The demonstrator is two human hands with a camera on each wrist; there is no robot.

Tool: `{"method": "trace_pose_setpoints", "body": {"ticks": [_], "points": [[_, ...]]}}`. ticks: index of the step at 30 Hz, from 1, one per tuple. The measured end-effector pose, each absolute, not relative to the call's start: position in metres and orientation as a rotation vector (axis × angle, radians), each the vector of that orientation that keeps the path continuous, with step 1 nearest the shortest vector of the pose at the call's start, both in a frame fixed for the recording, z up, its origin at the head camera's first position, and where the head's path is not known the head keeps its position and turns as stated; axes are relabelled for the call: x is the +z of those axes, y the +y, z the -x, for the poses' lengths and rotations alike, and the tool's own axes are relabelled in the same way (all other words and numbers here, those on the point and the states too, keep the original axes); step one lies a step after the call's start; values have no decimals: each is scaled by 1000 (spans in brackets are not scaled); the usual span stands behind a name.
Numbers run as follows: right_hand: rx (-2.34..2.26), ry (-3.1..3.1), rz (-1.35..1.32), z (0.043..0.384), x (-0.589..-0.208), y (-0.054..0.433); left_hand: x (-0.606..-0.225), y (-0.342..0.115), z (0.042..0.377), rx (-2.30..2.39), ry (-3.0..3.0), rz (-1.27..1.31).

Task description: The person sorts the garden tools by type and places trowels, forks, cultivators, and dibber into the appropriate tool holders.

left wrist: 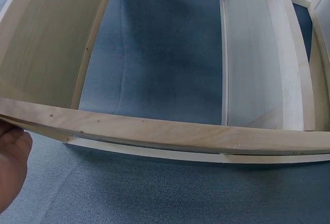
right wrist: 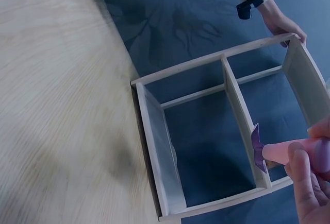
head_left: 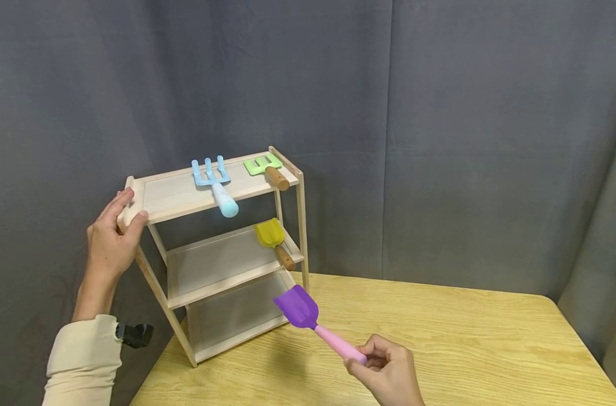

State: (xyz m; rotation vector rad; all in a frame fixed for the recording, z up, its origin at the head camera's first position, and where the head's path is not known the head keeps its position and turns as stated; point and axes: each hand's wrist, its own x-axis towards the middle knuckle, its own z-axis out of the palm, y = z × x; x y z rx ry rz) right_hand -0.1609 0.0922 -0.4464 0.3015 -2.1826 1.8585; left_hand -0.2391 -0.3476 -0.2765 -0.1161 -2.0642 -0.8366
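My right hand [head_left: 386,366] pinches the end of the pink handle of a toy shovel with a purple blade [head_left: 298,307]. The shovel is in the air before the lower tiers of a wooden three-tier shelf [head_left: 206,293]. My left hand [head_left: 112,234] grips the shelf's top left corner, thumb on the front edge and fingers over the side. On the top tier lie a blue toy rake [head_left: 212,179] and a green toy fork [head_left: 263,164] with a wooden handle. A yellow toy shovel [head_left: 270,233] lies at the right of the middle tier.
The shelf stands at the left of a wood-grain table [head_left: 465,332]. Behind it hangs a grey curtain [head_left: 439,141]. A black strap device [head_left: 135,335] is on the left wrist, by the cream sleeve [head_left: 84,358].
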Motion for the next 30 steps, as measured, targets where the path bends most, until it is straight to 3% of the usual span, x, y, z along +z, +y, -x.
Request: {"method": "trace_pose_setpoints", "body": {"ticks": [30], "points": [[1908,-2038,-597,161,-424,55,-277,-348,241,-832,-2058,127]]}}
